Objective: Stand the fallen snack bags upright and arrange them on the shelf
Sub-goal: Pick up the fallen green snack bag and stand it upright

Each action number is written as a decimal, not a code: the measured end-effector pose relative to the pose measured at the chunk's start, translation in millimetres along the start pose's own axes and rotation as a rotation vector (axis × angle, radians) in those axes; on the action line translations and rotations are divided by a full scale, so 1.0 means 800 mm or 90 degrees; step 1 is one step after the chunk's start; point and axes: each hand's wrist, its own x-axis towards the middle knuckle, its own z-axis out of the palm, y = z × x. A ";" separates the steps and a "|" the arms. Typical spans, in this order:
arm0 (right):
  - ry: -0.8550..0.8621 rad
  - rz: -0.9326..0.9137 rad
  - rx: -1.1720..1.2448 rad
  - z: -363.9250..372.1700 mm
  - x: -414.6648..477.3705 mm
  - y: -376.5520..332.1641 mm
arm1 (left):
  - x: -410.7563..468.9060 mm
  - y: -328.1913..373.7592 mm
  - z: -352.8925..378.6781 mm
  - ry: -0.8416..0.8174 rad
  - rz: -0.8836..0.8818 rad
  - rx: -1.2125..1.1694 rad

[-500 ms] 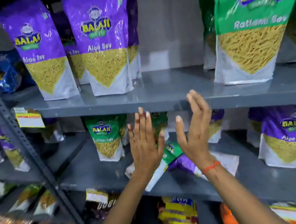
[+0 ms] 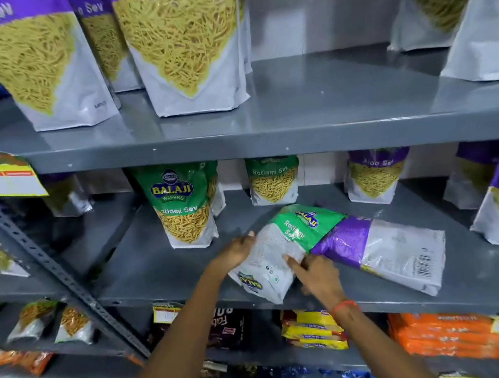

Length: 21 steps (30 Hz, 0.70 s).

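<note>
Hands that were raised and spread half a second earlier had come down: left hand point(image 2: 237, 250) and right hand point(image 2: 318, 276) now clasped the fallen green bag point(image 2: 284, 247), so righting it could begin.

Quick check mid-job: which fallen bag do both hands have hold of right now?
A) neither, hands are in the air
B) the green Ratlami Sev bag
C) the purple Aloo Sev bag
B: the left hand and right hand grip the lying green Ratlami Sev bag; the fallen purple Aloo Sev bag lies untouched beside it.

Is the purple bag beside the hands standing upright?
No, the purple bag lies flat on the shelf, right of the green bag both hands hold.
</note>
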 end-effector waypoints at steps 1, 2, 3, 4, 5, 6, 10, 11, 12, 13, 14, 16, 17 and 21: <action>-0.010 0.032 0.058 0.002 0.003 0.000 | 0.003 -0.002 -0.005 0.012 -0.008 -0.030; -0.023 0.064 0.118 0.006 0.007 0.002 | 0.010 -0.006 -0.007 0.022 -0.019 -0.074; -0.033 0.093 0.189 0.011 0.011 0.004 | 0.019 -0.012 -0.006 0.016 -0.034 -0.126; -0.029 0.114 0.249 0.016 0.019 0.010 | 0.023 -0.017 -0.005 0.014 -0.046 -0.172; -0.017 0.128 0.280 0.018 0.025 0.014 | 0.030 -0.022 -0.002 0.029 -0.058 -0.220; -0.014 0.143 0.314 0.017 0.026 0.014 | 0.033 -0.026 0.000 0.048 -0.074 -0.259; -0.034 0.212 0.514 0.005 0.023 0.005 | 0.045 -0.038 0.003 0.055 -0.134 -0.395; -0.029 0.214 0.534 0.003 0.023 0.007 | 0.045 -0.040 0.003 0.031 -0.148 -0.409; -0.020 0.215 0.546 0.002 0.024 0.010 | 0.040 -0.038 0.003 0.015 -0.156 -0.422; -0.012 0.210 0.540 0.001 0.025 0.012 | 0.038 -0.038 0.003 0.015 -0.156 -0.435; -0.013 0.205 0.527 -0.001 0.025 0.013 | 0.036 -0.038 0.005 0.023 -0.155 -0.433; -0.023 0.179 0.499 -0.007 0.025 0.014 | 0.036 -0.034 0.012 0.026 -0.160 -0.450; -0.022 0.162 0.484 -0.010 0.026 0.015 | 0.038 -0.032 0.016 0.053 -0.153 -0.453; -0.022 0.101 0.508 -0.025 0.039 0.006 | 0.054 -0.024 0.019 0.244 -0.078 -0.434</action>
